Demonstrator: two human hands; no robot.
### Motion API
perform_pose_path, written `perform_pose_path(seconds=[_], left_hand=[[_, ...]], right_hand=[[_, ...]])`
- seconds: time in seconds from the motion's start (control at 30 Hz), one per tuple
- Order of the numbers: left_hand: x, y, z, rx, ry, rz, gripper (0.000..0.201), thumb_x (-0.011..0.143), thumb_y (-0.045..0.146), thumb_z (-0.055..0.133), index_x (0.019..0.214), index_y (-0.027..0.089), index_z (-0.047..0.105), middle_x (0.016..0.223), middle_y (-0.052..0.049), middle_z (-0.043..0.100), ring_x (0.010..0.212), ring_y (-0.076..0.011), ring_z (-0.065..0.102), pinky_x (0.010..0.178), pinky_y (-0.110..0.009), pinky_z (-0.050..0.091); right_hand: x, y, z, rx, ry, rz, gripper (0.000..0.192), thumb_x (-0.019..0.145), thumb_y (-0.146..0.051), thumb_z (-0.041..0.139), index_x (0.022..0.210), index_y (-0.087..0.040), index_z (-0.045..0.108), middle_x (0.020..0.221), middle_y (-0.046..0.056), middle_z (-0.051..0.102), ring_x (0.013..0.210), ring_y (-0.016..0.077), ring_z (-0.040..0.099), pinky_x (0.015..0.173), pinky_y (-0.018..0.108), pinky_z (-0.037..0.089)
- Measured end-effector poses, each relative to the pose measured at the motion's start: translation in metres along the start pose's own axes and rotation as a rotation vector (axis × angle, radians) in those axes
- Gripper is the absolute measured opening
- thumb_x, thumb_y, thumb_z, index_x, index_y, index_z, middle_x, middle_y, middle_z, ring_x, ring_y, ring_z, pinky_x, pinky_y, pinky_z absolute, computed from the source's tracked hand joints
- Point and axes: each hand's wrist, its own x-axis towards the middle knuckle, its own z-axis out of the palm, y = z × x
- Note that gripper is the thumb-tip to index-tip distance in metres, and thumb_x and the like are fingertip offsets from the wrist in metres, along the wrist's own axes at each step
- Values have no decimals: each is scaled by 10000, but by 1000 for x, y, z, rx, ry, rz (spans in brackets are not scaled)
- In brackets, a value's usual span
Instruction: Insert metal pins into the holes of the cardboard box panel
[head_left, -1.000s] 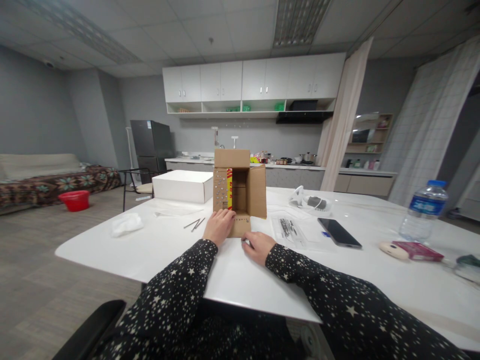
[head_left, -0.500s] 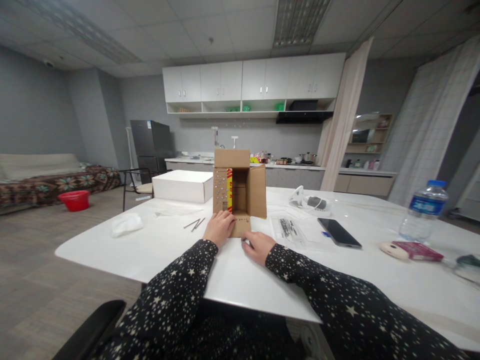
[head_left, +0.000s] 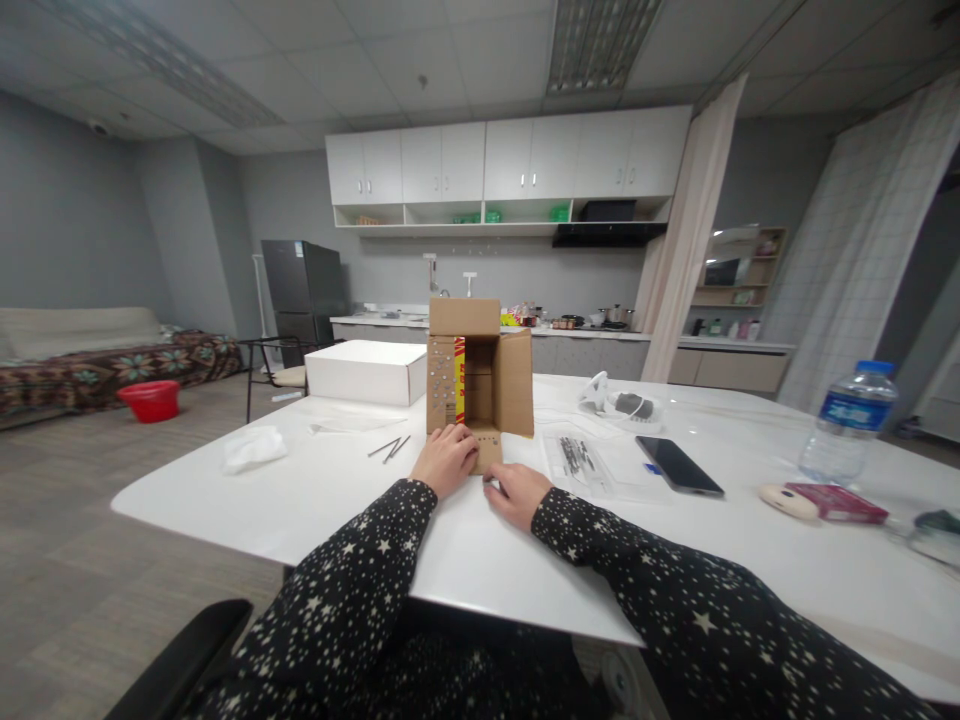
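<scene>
A brown cardboard box [head_left: 514, 385] stands open toward me on the white table, its front flap [head_left: 489, 452] folded down flat. Small dark dots run in a row across that flap, and small pale studs dot the left flap beside yellow-and-red tape. My left hand [head_left: 446, 460] lies over the left part of the front flap, palm down, fingers stretched forward and slightly bent. At the flap's near right corner, my right hand [head_left: 517, 495] rests on the table with thumb and forefinger pinched. Something small and dark shows at those fingertips, too small to name.
Metal nails or screws [head_left: 396, 449] lie left of the box, near a crumpled tissue [head_left: 255, 449] and a white box [head_left: 364, 375]. Rightward are a clear plastic case [head_left: 581, 462] with small dark pieces, a phone [head_left: 679, 466], a water bottle [head_left: 847, 420] and a maroon pack [head_left: 840, 503].
My left hand has shifted slightly to the right over the front flap, covering more of it. My right hand and the box stay nearly in place.
</scene>
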Motion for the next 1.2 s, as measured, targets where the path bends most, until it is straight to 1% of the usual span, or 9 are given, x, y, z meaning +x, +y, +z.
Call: perform_pose_path(seconds=[0.17,0.37,0.53,0.67,0.9,1.2], left_hand=[[0,1,4,-18,-31,54,146,893,245,494,897,199,633,969,-53,600,955,-198,520,803,-346,388],[-1,0,7,-86,-68,66,162,893,195,476,943,198,631,968,-52,615,977,-194,533,836,-343,399],[0,4,4,-108,-105,90,138,875,195,504,887,194,641,934,-56,619,941,-192,538,847,-342,412],[0,6,4,-96,-112,113,126,869,220,520,895,199,642,928,-55,621,935,-201,535,845,-346,416],[0,9,4,-105,-168,105,145,860,196,505,843,207,648,916,-54,625,931,-203,549,811,-338,422],[-1,11,3,-140,-171,121,150,849,193,505,762,198,628,869,-47,620,883,-190,575,796,-314,437]], right_hand=[[1,-1,0,1,11,-9,228,877,-289,448,1026,-206,600,933,53,672,844,172,594,701,266,354],[1,-1,0,2,3,-7,216,873,-287,452,1012,-206,597,938,55,676,854,176,600,701,267,355],[1,-2,-2,9,1,-7,223,869,-287,450,1023,-208,591,944,50,677,855,180,604,701,268,359],[1,-2,-3,17,-9,-2,234,871,-289,445,1037,-200,584,976,59,676,886,183,601,723,271,366],[1,-2,-3,11,-21,-5,225,877,-286,445,1036,-196,577,972,61,671,889,180,600,736,271,364],[1,-2,-3,0,-17,22,213,876,-294,448,1045,-195,533,931,54,663,853,175,600,700,265,349]])
